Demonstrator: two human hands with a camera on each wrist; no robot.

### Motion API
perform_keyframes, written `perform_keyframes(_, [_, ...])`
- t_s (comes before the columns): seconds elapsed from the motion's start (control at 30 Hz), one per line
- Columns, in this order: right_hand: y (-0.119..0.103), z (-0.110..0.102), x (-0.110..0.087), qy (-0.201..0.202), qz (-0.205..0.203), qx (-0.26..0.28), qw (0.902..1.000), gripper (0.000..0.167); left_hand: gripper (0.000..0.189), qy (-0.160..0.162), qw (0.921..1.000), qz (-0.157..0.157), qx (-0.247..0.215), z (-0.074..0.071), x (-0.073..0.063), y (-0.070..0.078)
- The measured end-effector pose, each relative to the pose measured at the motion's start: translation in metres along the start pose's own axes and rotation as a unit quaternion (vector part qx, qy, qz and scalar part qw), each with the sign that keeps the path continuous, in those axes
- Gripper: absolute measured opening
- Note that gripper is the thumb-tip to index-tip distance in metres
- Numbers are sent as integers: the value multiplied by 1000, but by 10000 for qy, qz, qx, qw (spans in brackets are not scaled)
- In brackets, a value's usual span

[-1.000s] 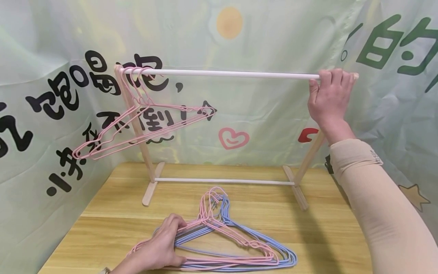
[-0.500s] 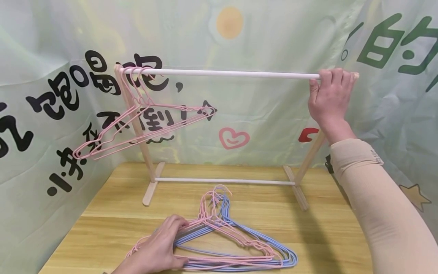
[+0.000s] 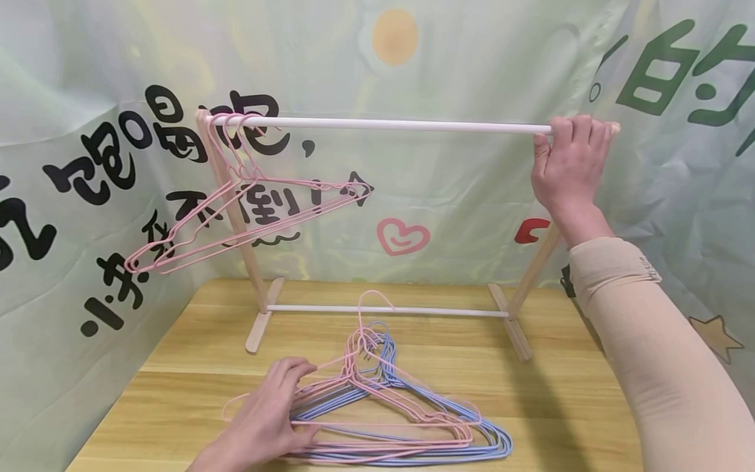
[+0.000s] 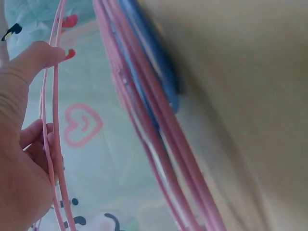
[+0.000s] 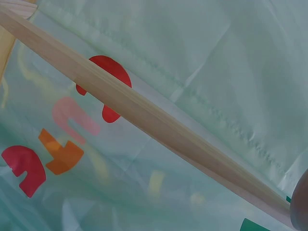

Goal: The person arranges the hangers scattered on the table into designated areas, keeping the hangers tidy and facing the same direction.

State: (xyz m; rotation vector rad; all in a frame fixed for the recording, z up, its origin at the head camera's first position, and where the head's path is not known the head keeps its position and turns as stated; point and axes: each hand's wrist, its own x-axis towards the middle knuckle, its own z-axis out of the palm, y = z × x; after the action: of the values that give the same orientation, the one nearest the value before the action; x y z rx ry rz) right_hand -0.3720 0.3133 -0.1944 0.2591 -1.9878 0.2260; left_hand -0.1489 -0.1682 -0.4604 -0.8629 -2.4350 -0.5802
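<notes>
My left hand point(image 3: 265, 410) holds a thin pink hanger point(image 4: 57, 96) by its left side, tilted up a little over a pile. In the left wrist view, thumb and fingers close round its wires, apart from the stack. Under it lie several pink hangers point(image 3: 413, 411) on several blue hangers point(image 3: 503, 447), hooks pointing away. My right hand point(image 3: 571, 164) grips the right end of the white top bar point(image 3: 377, 124) of a small wooden rack. The right wrist view shows mostly the rack's post point(image 5: 144, 113), with a bit of hand at the edge.
Several pink hangers point(image 3: 240, 174) hang at the left end of the top bar. The rack's feet point(image 3: 264, 317) and lower white bar point(image 3: 425, 311) stand on the wooden table point(image 3: 177, 367) behind the pile. A printed cloth point(image 3: 472, 65) surrounds the table.
The held pink hanger has risen off the pile, its hook moving up and away from the others. My left hand has lifted slightly with it. The right hand stays on the bar.
</notes>
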Motion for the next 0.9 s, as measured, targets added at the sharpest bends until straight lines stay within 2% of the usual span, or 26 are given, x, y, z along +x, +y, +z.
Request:
perform_keyframes(0.2, [0,1,0,1,46,24,10000,54,97,522,9978,284,279,-11,6,0])
perform_keyframes(0.37, [0,0,1,-1,51,18,10000,54,97,1038,9925,440,476,-20,15,-3])
perform_keyframes(0.7, [1,0,0,80,-29,27,10000,53,89,1462,9884,155,381,-43,29,-11])
perform_keyframes(0.8, [1,0,0,115,-53,49,9999,53,82,1725,9841,131,399,-50,35,-13])
perform_keyframes(0.9, [1,1,0,158,-57,88,9998,53,79,2120,9758,211,501,-56,41,-16])
